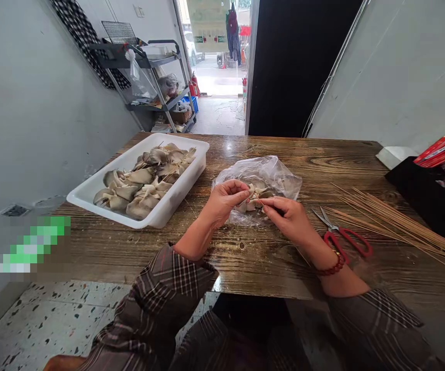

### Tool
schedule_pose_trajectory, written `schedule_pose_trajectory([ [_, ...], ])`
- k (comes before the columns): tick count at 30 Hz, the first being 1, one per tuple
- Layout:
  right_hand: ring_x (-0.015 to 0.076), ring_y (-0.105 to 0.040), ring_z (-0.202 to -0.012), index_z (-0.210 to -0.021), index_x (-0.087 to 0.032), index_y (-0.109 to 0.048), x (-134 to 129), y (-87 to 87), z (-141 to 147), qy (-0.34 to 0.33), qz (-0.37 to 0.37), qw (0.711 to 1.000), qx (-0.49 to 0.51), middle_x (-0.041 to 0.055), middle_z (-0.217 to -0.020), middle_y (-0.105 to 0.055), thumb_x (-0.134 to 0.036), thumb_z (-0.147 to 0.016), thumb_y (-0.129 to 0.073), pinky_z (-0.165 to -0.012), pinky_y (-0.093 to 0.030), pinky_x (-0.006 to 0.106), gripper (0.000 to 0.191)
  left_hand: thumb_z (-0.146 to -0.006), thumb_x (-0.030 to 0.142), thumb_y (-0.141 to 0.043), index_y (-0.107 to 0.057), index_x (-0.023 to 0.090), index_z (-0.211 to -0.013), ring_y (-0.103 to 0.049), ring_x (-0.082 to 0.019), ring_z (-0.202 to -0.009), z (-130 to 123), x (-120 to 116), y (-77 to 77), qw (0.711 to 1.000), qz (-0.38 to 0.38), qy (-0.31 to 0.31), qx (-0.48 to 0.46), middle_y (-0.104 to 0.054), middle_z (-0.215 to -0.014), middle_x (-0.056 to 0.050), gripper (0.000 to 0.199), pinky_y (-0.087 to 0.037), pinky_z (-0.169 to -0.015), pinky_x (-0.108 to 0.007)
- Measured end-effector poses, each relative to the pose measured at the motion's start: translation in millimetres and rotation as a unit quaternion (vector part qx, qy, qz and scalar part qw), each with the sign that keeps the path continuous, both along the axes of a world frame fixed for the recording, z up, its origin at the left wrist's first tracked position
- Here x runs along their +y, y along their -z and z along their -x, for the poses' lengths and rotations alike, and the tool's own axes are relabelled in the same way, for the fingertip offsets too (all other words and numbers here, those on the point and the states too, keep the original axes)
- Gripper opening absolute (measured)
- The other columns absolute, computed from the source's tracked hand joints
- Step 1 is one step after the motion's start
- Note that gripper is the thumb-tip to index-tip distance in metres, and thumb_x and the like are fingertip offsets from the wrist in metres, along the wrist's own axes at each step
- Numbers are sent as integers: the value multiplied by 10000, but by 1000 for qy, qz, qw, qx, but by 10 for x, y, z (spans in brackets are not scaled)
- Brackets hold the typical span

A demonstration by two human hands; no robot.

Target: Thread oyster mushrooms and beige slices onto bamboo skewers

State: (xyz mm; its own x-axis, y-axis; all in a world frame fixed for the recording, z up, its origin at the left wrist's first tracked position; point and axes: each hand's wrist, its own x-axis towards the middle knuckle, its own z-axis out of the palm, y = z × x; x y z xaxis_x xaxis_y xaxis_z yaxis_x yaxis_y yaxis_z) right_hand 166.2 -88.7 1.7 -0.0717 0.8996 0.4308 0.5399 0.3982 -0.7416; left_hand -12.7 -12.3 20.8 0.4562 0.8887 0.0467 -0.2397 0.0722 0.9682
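Observation:
My left hand (228,201) pinches a small pale piece of mushroom (252,191) between thumb and fingers, over the opened plastic bag (284,178). Close beside it, my right hand (290,219) is closed on a thin wooden skewer (303,255), whose front end meets the mushroom piece and whose other end shows below the palm. Several mushrooms lie in the bag under my hands, partly hidden by my fingers. To the left stands a white plastic tray (176,206) holding grey-brown oyster mushrooms (141,178) with some skewers among them.
Red-handled scissors (348,241) lie open right of my right hand. Loose skewers (396,214) spread across the wooden table (241,268) at the right, near a black box (419,190) with red packets. Behind the table are a wheeled shelf (153,64) and a doorway.

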Motion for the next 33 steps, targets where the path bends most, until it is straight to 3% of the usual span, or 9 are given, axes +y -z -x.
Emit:
schedule_pose_trajectory([
  [8, 185, -675, -744, -888, -190, -753, 12, -6, -5, 13, 21, 1000, 2, 54, -843, -762, -258, -882, -552, -711, -501, 311, 212, -660, 247, -790, -676, 140, -717, -534, -86, -618, 18, 2, -18, 995, -78, 0, 59, -642, -675, 0, 166, -409, -606, -224],
  [17, 174, -635, -681, -820, -167, -741, 66, 39, 17, 35, 31, 999, 25, 53, -743, -720, -309, -860, -575, -620, -454, 283, 222, -683, 277, -777, -677, 126, -723, -554, -94, -638, -50, -52, 24, 990, -89, 51, 98, -664, -701, -23, 185, -415, -619, -230],
  [21, 150, -580, -612, -821, -155, -745, 59, 24, 8, 26, 82, 994, 69, 37, -700, -701, -382, -845, -603, -572, -416, 273, 269, -666, 297, -796, -671, 128, -749, -556, -90, -618, -63, -47, 48, 997, -46, 36, 59, -648, -683, -9, 227, -414, -599, -223],
  [26, 148, -596, -653, -950, -161, -757, 43, 31, 20, 3, 110, 988, 109, 44, -804, -739, -377, -833, -616, -590, -440, 271, 283, -634, 307, -820, -688, 132, -795, -539, -72, -565, -56, -17, 84, 999, 38, 11, 14, -657, -692, -8, 273, -386, -533, -204],
  [30, 148, -613, -681, -923, -168, -759, 55, 56, 36, 1, 88, 986, 141, 43, -819, -744, -356, -844, -603, -608, -463, 268, 257, -681, 360, -798, -697, 130, -785, -590, -98, -624, -70, -27, 83, 998, 32, 48, -2, -691, -712, -42, 272, -432, -575, -219],
  [33, 145, -615, -671, -942, -171, -761, 61, 75, 29, 8, 83, 985, 149, 39, -818, -747, -351, -841, -616, -592, -467, 264, 252, -647, 340, -824, -698, 134, -780, -595, -94, -615, -67, -13, 68, 999, 27, 16, -18, -688, -700, -29, 276, -445, -576, -219],
])
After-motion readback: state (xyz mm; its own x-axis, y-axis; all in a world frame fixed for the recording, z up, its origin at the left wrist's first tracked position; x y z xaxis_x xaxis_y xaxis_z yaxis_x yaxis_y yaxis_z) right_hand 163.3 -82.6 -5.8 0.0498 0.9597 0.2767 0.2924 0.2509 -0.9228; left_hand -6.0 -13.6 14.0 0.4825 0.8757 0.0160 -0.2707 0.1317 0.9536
